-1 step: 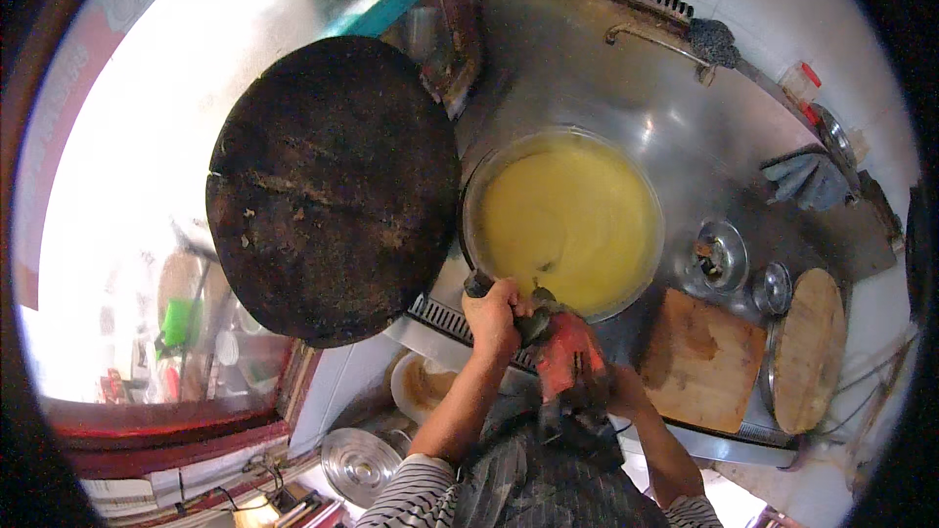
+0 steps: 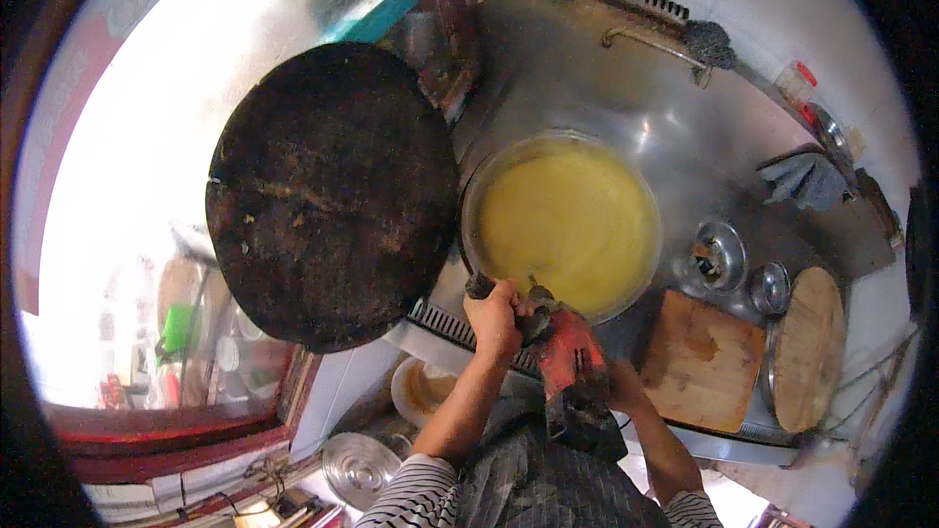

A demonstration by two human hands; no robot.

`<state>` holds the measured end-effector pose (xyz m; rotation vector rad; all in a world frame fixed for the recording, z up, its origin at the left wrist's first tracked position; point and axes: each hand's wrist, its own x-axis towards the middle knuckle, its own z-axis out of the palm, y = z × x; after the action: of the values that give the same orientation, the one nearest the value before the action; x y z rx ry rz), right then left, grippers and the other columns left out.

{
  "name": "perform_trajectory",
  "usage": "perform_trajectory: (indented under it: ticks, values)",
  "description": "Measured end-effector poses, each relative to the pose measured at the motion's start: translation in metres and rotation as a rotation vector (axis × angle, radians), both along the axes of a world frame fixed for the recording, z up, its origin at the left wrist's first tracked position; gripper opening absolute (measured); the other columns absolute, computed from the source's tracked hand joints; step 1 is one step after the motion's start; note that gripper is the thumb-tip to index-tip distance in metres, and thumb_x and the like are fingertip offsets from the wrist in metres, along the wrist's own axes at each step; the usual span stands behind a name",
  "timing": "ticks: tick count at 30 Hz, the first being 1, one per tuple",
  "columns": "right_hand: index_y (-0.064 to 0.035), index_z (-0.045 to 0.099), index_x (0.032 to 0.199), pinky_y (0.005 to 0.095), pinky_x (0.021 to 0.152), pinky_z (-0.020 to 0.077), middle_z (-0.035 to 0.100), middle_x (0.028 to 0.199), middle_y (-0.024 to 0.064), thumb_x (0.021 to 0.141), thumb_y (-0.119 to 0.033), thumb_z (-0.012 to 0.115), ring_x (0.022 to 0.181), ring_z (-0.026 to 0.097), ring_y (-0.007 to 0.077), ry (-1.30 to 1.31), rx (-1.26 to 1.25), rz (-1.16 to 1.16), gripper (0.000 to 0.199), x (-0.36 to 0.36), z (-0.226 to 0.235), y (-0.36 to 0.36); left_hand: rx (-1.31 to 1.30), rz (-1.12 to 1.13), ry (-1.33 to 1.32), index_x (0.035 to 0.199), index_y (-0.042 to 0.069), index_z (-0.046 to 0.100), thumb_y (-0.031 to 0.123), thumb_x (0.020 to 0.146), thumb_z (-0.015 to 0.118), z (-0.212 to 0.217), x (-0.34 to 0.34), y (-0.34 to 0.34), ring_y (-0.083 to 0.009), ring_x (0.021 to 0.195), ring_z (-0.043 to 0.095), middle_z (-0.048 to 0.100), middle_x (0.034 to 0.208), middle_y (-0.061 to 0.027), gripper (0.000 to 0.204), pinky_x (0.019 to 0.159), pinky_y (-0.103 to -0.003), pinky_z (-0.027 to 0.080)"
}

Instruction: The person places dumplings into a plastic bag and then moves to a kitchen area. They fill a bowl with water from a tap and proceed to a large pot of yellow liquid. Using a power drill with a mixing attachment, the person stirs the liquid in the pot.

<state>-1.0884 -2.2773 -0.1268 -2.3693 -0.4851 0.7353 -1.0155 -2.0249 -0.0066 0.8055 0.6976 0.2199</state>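
A large round pot (image 2: 656, 264) full of smooth yellow liquid (image 2: 567, 220) stands on the metal worktop. Over its near rim I hold a red and black power drill (image 2: 570, 350), its front end pointing into the liquid. My left hand (image 2: 494, 318) is closed around the black side handle (image 2: 479, 286) near the drill's front. Behind the drill body, at its right side, my right hand (image 2: 624, 389) grips it; most of those fingers are hidden. A thin shaft (image 2: 532, 279) shows at the drill's tip, and its lower end is out of sight.
Left of the pot is a big dark round board (image 2: 333, 196). At the right lie a square wooden board (image 2: 704, 362), an oval wooden board (image 2: 810, 350) and metal bowls (image 2: 719, 254). A grey cloth (image 2: 807, 179) rests farther back. A metal lid (image 2: 360, 469) is low at left.
The drill's rear body has tilted slightly and shows more plainly. The view has shifted a little. Both hands keep their places on the drill.
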Motion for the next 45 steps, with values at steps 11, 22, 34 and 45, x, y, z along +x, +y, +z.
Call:
perform_trajectory:
  ticks: [11,22,34,45]
  values:
    - [-0.0167,0.048,0.125,0.0446,0.07,0.047,0.062,0.092,0.0209,0.071,-0.044,0.063,0.084,0.059,0.0403,-0.078,0.042,-0.278,0.063,0.058,0.028,0.048,0.033,-0.123,-0.189,0.062,0.007,0.039,0.0,0.073,0.049,-0.033,0.078,0.014,-0.0158,0.04,0.036,0.037,0.051,-0.0036,0.016,0.039,-0.032,0.034]
    - [-0.0163,0.055,0.117,0.0456,0.07,0.0477,0.063,0.088,0.0185,0.069,-0.047,0.061,0.083,0.06,0.039,-0.045,0.019,-0.585,0.056,0.074,0.041,0.048,-0.18,-0.367,-0.2,0.061,0.008,0.037,0.005,0.075,0.051,-0.072,0.135,-0.017,-0.0156,0.042,0.032,0.037,0.055,-0.003,0.02,0.043,-0.032,0.032]
    - [-0.0102,0.054,0.116,0.0403,0.084,0.0463,0.059,0.109,0.0171,0.073,-0.048,0.059,0.098,0.058,0.0323,0.084,0.11,-0.515,0.057,-0.004,0.086,0.031,-0.217,-0.431,-0.057,0.058,0.009,0.036,0.005,0.076,0.05,-0.036,0.065,-0.034,-0.0146,0.043,0.032,0.032,0.05,-0.0013,0.023,0.044,-0.032,0.032]
    - [-0.0033,0.052,0.114,0.0358,0.079,0.0472,0.062,0.097,0.0186,0.062,-0.013,0.067,0.087,0.061,0.0287,0.438,0.015,0.171,0.056,0.005,0.081,0.033,-0.174,-0.06,0.066,0.062,0.01,0.037,0.004,0.075,0.051,-0.025,-0.005,0.044,-0.0123,0.045,0.03,0.031,0.055,0.0014,0.02,0.044,-0.03,0.029]
